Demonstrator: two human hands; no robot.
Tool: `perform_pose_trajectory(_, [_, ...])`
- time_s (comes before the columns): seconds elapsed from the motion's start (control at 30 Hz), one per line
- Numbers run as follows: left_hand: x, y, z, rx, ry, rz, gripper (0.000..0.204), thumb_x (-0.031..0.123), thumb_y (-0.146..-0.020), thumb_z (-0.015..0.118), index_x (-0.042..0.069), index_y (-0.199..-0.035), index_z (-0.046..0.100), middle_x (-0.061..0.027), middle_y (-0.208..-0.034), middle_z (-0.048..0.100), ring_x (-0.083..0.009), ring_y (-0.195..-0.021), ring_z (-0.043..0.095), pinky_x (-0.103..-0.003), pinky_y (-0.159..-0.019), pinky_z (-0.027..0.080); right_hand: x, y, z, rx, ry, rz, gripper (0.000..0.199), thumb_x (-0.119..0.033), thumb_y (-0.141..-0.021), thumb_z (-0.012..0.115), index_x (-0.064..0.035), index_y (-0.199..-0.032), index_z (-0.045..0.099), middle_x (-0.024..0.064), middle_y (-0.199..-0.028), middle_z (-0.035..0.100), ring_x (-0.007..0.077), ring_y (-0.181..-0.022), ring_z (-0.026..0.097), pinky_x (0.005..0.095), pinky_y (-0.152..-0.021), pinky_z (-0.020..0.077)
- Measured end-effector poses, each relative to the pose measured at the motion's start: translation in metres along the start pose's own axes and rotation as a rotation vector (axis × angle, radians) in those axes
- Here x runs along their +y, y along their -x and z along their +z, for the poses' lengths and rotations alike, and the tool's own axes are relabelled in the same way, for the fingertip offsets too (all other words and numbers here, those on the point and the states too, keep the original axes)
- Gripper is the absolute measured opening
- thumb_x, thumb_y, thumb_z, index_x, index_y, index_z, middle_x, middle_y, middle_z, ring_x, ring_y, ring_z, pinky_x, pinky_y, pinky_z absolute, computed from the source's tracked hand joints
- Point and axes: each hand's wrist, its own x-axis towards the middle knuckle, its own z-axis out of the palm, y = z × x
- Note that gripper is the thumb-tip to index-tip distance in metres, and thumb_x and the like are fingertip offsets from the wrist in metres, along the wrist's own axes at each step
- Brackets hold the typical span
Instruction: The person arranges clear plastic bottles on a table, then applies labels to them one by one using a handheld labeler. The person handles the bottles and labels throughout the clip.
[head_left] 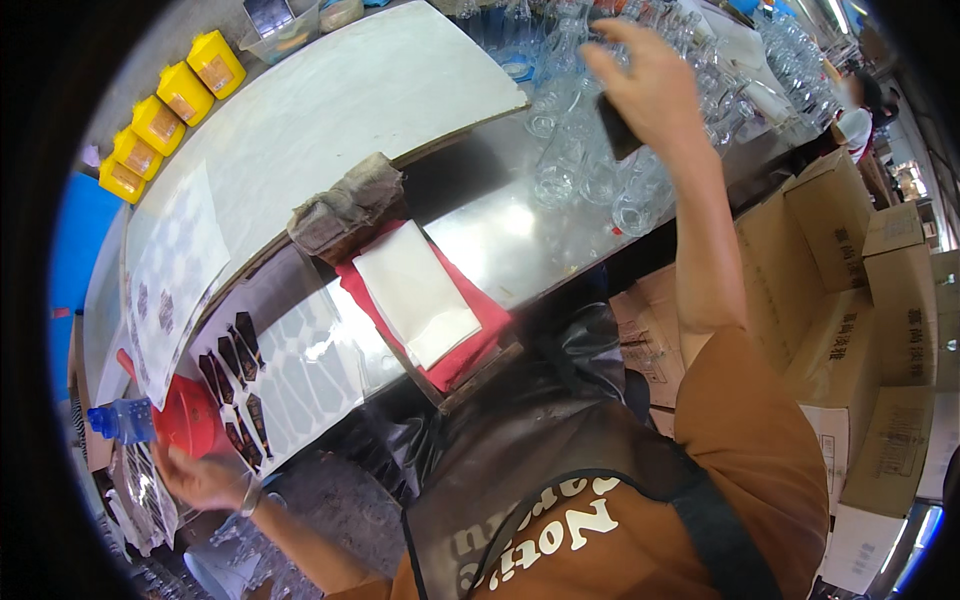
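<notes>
My left hand point(205, 482) is at the lower left, fingers loosely stretched, beside a red plastic bowl-like container point(188, 420) and a clear bottle with a blue cap point(125, 421). Nothing shows in its grip. Over a crowd of clear, glass-like bottles point(562, 165) at the upper right reaches my right hand point(648, 88), thumb and fingers apart. A dark flat rectangular thing point(617, 128) shows beside its palm; whether they touch, I cannot tell. In front of me, a folded white cloth or paper point(415, 290) rests on a red cloth point(470, 355) over a wooden stand.
A sheet with dark tie-shaped decals point(240, 350) lies left of the stand, near a patterned white sheet point(175, 275). A grey rag point(350, 205) hangs at the white board's point(330, 90) edge. Several yellow containers point(185, 92) line the back left; cardboard boxes point(800, 270) stand right.
</notes>
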Motion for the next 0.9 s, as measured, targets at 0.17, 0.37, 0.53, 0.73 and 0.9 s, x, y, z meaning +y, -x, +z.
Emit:
perform_pose_trajectory(0.17, [0.113, 0.072, 0.094, -0.435, 0.494, -0.055, 0.033, -0.003, -0.096, 0.058, -0.006, -0.129, 0.057, -0.0191, -0.131, 0.063, -0.0272, -0.12, 0.062, -0.038, -0.105, 0.048, -0.005, 0.037, 0.027, -0.239, -0.17, 0.023, 0.029, -0.024, -0.089, 0.069, -0.0061, -0.112, 0.068, 0.0114, -0.1, 0.071, 0.0267, -0.081, 0.065, 0.0331, -0.074, 0.05])
perform_pose_trajectory(0.37, [0.22, 0.096, 0.145, -1.054, 0.639, 0.087, 0.069, 0.015, -0.084, 0.074, 0.003, -0.147, 0.048, -0.0157, -0.142, 0.057, -0.0245, -0.132, 0.054, -0.039, -0.111, 0.041, -0.065, -0.003, -0.012, -0.435, -0.938, -0.06, 0.028, -0.018, -0.094, 0.067, -0.0059, -0.12, 0.066, -0.0005, -0.097, 0.069, 0.0025, -0.076, 0.057, 0.0211, -0.067, 0.0464])
perform_pose_trajectory(0.53, [0.227, 0.114, 0.15, -1.194, 1.152, -0.622, 0.065, 0.015, -0.096, 0.059, 0.003, -0.155, 0.034, -0.0186, -0.138, 0.056, -0.0274, -0.124, 0.058, -0.038, -0.102, 0.047, -0.09, -0.002, 0.076, -0.599, -1.379, 0.085, 0.047, -0.028, -0.1, 0.064, 0.0022, -0.135, 0.054, 0.0103, -0.114, 0.069, 0.0063, -0.075, 0.06, 0.0203, -0.071, 0.0511])
perform_pose_trajectory(0.73, [0.187, 0.155, 0.143, -0.912, 1.109, -1.055, 0.062, 0.02, -0.103, 0.049, -0.001, -0.156, 0.026, -0.0248, -0.157, 0.034, -0.0342, -0.146, 0.036, -0.043, -0.118, 0.033, -0.132, 0.119, 0.077, -0.809, -1.281, 0.422, 0.047, -0.013, -0.096, 0.066, 0.0045, -0.137, 0.052, 0.01, -0.121, 0.066, 0.0047, -0.077, 0.059, 0.0224, -0.071, 0.0505])
perform_pose_trajectory(0.9, [0.202, 0.144, 0.135, -0.87, 0.805, -0.754, 0.063, 0.013, -0.102, 0.051, -0.006, -0.155, 0.022, -0.0228, -0.158, 0.032, -0.0301, -0.145, 0.037, -0.038, -0.117, 0.032, -0.148, 0.15, 0.048, -0.843, -1.174, 0.361, 0.06, -0.011, -0.091, 0.07, 0.0011, -0.145, 0.047, 0.0099, -0.124, 0.066, 0.0047, -0.068, 0.057, 0.0236, -0.065, 0.0479])
